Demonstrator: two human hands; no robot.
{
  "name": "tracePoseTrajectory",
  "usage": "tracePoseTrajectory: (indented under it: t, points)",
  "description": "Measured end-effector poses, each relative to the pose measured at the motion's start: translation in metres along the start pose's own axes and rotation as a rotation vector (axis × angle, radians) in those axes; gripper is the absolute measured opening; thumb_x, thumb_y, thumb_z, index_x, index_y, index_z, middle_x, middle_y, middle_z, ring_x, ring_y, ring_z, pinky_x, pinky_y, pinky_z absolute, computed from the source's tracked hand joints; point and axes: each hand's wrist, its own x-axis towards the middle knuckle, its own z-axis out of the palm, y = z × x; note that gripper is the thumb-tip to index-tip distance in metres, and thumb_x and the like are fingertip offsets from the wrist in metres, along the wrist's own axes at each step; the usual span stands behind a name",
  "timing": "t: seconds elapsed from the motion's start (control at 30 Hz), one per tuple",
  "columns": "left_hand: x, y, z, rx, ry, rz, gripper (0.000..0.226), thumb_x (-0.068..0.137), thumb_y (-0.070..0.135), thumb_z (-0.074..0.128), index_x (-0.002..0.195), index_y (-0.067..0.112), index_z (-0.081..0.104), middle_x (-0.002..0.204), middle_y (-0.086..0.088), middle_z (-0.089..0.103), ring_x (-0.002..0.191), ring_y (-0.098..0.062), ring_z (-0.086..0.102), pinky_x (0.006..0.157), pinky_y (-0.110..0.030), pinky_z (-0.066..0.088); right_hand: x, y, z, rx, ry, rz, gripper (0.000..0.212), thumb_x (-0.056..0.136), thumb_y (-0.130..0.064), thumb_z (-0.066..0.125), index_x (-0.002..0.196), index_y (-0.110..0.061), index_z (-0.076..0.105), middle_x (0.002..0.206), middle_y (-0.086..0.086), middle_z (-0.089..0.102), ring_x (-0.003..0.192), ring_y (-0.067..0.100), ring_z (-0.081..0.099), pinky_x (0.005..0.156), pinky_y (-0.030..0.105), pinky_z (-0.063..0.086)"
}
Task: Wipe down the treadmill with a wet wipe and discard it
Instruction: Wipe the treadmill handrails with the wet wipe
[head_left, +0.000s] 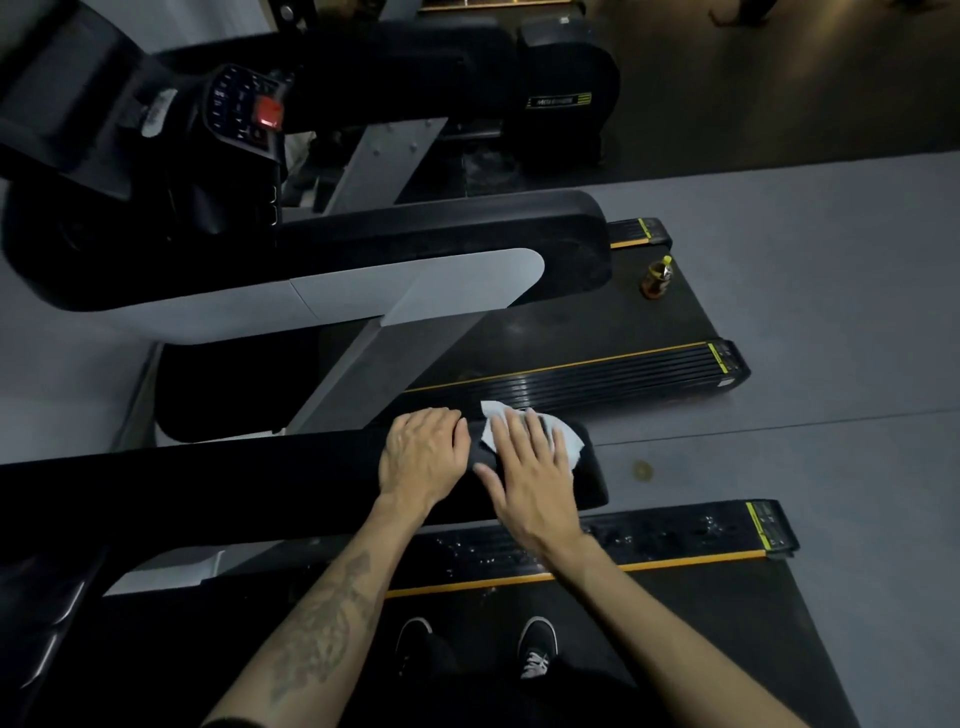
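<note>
I stand on a treadmill's dark belt (675, 623). Its black padded handrail (234, 488) runs across the lower middle of the view. My right hand (530, 467) lies flat with straight fingers on a white wet wipe (569, 441), pressing it onto the rail's far end. Most of the wipe is hidden under that hand. My left hand (423, 457) rests on the rail just left of the wipe, its fingers curled over the far edge.
A second treadmill (597, 322) stands beyond the rail, with a yellow-capped bottle (657, 278) on its belt and a console with a red button (244, 111) at upper left. Grey floor (805, 234) lies to the right. My shoes (537, 647) show below.
</note>
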Motion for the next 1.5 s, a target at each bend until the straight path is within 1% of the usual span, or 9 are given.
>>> tracePoseTrajectory:
  t: [0.13,0.27,0.4,0.57,0.73,0.97,1.1,1.27,1.5]
  points:
    - [0.001,-0.002,0.003,-0.009,0.023,0.013,0.047,0.102,0.033,0.036,0.109,0.013,0.078,0.105,0.0,0.078,0.104,-0.018,0.072,0.092,-0.04,0.053,0.026,0.022,-0.011,0.037,0.028,0.06,0.062,0.105,-0.056,0.023,0.149,-0.021,0.049,0.143,0.002,0.057,0.142,0.026,0.041,0.121,0.043,0.028]
    - [0.001,-0.001,0.003,-0.006,0.04,0.006,0.045,0.103,0.03,0.038,0.106,0.013,0.078,0.102,0.0,0.078,0.101,-0.018,0.072,0.09,-0.04,0.053,0.006,0.01,-0.011,0.018,0.103,0.212,0.061,0.105,-0.054,0.03,0.15,-0.016,0.046,0.146,0.009,0.051,0.144,0.035,0.038,0.119,0.052,0.031]
    - [0.0,-0.002,0.002,-0.008,0.026,0.004,0.045,0.103,0.03,0.037,0.108,0.013,0.078,0.103,0.0,0.078,0.103,-0.017,0.072,0.092,-0.04,0.053,0.021,-0.005,-0.006,0.035,0.052,-0.003,0.055,0.105,-0.051,0.031,0.146,-0.02,0.052,0.142,0.003,0.057,0.14,0.03,0.045,0.121,0.052,0.024]
    - [0.001,-0.004,0.001,-0.019,0.021,0.015,0.043,0.104,0.03,0.038,0.109,0.013,0.077,0.105,0.0,0.078,0.104,-0.017,0.071,0.091,-0.04,0.053,0.048,0.02,-0.017,-0.06,0.184,-0.106,0.009,0.095,-0.03,0.072,0.101,-0.023,0.075,0.088,0.0,0.071,0.078,0.029,0.067,0.076,0.043,0.055]
    - [0.001,-0.002,0.003,-0.035,0.026,0.002,0.044,0.103,0.029,0.038,0.106,0.013,0.078,0.103,0.0,0.078,0.101,-0.018,0.072,0.09,-0.041,0.053,0.028,0.022,-0.01,0.068,0.212,0.287,0.04,0.105,-0.045,0.037,0.11,-0.019,0.068,0.105,0.002,0.063,0.106,0.027,0.056,0.097,0.043,0.044]
    - [0.001,0.0,0.001,-0.013,-0.007,-0.01,0.046,0.103,0.03,0.036,0.11,0.013,0.077,0.106,-0.001,0.078,0.104,-0.019,0.072,0.092,-0.041,0.053,0.032,0.021,-0.008,0.078,0.095,-0.112,0.043,0.106,-0.046,0.037,0.134,-0.022,0.06,0.123,-0.002,0.063,0.123,0.024,0.054,0.115,0.044,0.036]
    - [0.001,0.002,0.001,-0.027,0.013,-0.017,0.045,0.102,0.03,0.037,0.107,0.013,0.078,0.103,0.001,0.078,0.102,-0.019,0.072,0.091,-0.04,0.053,0.023,0.039,-0.012,0.161,0.18,0.111,0.047,0.107,-0.043,0.037,0.133,-0.014,0.063,0.13,0.005,0.063,0.123,0.028,0.055,0.111,0.044,0.04]
    - [0.0,0.004,-0.002,-0.017,-0.002,-0.011,0.043,0.102,0.029,0.037,0.105,0.014,0.078,0.101,0.001,0.078,0.099,-0.02,0.072,0.091,-0.041,0.051,-0.014,0.007,0.002,0.154,0.123,0.174,0.063,0.106,-0.051,0.029,0.158,-0.017,0.038,0.167,0.011,0.028,0.157,0.03,0.017,0.126,0.05,0.018]
    - [-0.001,-0.003,0.001,-0.049,-0.015,0.071,0.05,0.103,0.032,0.033,0.116,0.009,0.076,0.114,-0.005,0.076,0.111,-0.023,0.07,0.099,-0.043,0.05,-0.005,0.046,-0.007,0.283,0.131,0.207,0.055,0.107,-0.048,0.03,0.153,-0.021,0.043,0.162,0.005,0.036,0.151,0.025,0.029,0.118,0.049,0.034]
